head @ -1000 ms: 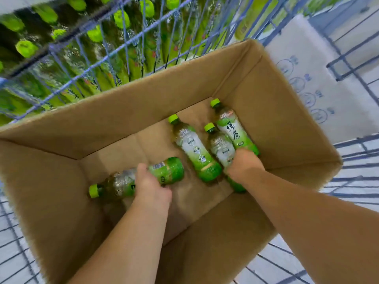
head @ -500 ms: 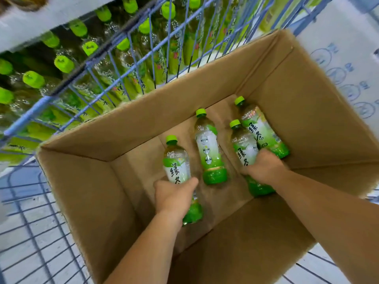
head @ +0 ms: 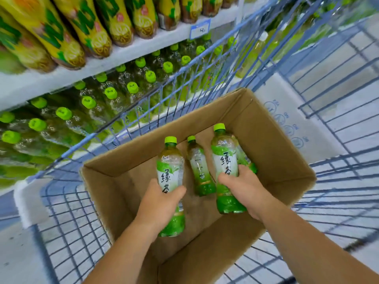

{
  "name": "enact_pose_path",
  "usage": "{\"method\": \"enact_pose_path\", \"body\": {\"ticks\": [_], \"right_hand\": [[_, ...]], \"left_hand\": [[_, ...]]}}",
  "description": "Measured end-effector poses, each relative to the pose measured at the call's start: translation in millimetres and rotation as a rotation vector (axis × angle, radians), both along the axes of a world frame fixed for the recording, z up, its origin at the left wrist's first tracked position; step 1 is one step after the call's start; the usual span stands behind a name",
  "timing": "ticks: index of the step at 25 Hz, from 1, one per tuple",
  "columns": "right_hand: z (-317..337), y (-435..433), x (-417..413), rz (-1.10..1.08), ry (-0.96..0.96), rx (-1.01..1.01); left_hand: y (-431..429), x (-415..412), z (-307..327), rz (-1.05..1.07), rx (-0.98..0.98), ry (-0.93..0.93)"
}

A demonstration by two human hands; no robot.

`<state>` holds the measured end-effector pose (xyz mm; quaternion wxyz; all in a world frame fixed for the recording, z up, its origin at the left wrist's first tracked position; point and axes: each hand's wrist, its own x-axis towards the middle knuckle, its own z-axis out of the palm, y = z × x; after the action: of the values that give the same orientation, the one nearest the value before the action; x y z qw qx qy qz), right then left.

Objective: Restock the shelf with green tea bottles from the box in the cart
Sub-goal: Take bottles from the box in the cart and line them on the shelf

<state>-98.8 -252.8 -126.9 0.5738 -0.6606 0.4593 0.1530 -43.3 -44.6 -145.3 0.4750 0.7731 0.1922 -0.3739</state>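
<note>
- Your left hand (head: 162, 203) is gripping the left bottle (head: 170, 173) round its lower label, thumb across the front. A second ago this bottle was lying on its side on the box floor; now you are lifting it cap-up.
- Your right hand (head: 244, 191) is clamping the right bottle (head: 224, 160) low on its body and is raising it away from the two it was lying beside.
- Both held bottles are hanging over the floor of the box (head: 287, 152), probably not yet clear of its walls, near each other but apart.
- A third bottle (head: 198, 167) is lying flat between your hands, and a fourth bottle (head: 245, 160) is showing only in part behind the right one.
- Your view is swinging upward: the shelf (head: 143, 46) and its rows of green caps are coming into sight beyond the wire of the cart (head: 67, 201), on your left.
- Judging by this, the pick is done and the carry is starting. You are going to need to clear the box wall and the cart rim. One more trip looks enough to empty the box.
</note>
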Motion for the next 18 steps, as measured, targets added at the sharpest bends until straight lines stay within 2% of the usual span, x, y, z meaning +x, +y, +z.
{"method": "enact_pose_path", "body": {"ticks": [13,18], "right_hand": [[214,105,-21,0.073,-0.158,-0.173],[257,147,-32,0.083,-0.256,-0.197]], "left_hand": [[90,9,212,-0.113,-0.149,-0.287],[130,-10,269,-0.047,-0.192,-0.38]]}}
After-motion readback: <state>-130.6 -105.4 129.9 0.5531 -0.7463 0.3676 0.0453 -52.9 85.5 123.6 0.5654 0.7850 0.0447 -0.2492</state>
